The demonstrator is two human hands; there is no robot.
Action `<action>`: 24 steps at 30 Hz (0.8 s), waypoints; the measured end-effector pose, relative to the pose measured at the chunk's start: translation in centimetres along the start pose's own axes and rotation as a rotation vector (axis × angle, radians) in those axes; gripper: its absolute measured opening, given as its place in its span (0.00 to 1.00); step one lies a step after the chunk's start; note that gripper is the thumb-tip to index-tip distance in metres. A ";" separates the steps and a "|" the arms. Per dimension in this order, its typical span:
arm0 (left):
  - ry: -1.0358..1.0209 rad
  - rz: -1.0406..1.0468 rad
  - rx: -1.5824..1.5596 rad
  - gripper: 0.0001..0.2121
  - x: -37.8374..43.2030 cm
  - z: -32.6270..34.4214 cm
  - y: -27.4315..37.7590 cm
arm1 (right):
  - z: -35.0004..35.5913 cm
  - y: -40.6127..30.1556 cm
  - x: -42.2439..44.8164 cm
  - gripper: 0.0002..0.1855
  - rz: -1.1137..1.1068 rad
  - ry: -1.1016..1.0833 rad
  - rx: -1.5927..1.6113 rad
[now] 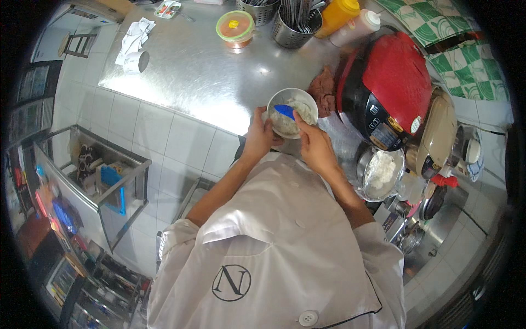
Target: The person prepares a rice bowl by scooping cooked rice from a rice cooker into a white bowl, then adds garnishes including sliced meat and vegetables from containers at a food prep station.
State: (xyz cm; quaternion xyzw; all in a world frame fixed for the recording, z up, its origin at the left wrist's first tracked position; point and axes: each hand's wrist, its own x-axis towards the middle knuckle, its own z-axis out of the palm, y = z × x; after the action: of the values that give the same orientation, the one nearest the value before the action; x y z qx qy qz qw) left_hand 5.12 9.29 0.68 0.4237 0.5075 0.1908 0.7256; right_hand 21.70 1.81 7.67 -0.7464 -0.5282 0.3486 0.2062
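A white bowl (pixel 292 94) of what looks like cooked rice (pixel 303 112) is held over the near edge of the steel table. My left hand (pixel 261 133) grips the bowl's left side, thumb near the rim and fingers under it. In my right hand (pixel 314 144) is a blue utensil (pixel 285 110), perhaps a spoon or spatula, with its broad blue end over the rice. The index finger lies along the utensil; its lower part is hidden by the hand. To the right of my right forearm stands a metal bowl (pixel 361 174) lined with clear plastic, with white rice inside.
A red and black rice cooker (pixel 394 82) stands at the right, a beige cooker (pixel 439 131) beyond it. A brown cloth (pixel 322 92) lies beside the bowl. Farther back are a lidded container (pixel 235 26), a perforated cutlery holder (pixel 291 38) and a yellow squeeze bottle (pixel 337 17).
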 end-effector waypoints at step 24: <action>-0.075 -0.152 -0.166 0.18 -0.3 -0.9 0.4 | -5.7 -1.4 -1.1 0.39 -0.060 -0.025 -0.221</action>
State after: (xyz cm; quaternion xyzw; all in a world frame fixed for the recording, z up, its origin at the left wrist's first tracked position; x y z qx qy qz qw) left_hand 4.20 9.69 1.09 0.3291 0.4931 0.1606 0.7891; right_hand 24.75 1.62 12.77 -0.7438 -0.5881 0.2914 0.1264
